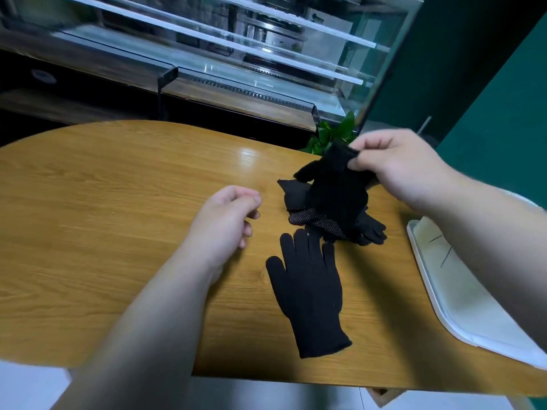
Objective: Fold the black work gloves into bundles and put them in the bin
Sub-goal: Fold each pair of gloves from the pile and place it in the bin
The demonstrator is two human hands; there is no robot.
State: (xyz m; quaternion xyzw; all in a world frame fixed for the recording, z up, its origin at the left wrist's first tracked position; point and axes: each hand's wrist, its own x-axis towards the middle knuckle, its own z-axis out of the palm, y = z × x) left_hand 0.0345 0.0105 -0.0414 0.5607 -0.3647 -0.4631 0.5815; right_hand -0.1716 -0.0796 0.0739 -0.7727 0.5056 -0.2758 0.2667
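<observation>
One black glove (307,294) lies flat on the wooden table (118,202), fingers pointing away from me. Beyond it sits a heap of black gloves (367,229), one showing a white-dotted palm (313,220). My right hand (399,170) pinches the cuff of a black glove (334,187) and holds it up over the heap, its fingers hanging down. My left hand (228,220) hovers above the table left of the heap, fingers loosely curled, holding nothing.
A white tray or bin (461,294) lies at the table's right edge, partly under my right forearm. A green plant (331,137) stands behind the table. A glass display case (236,54) fills the background.
</observation>
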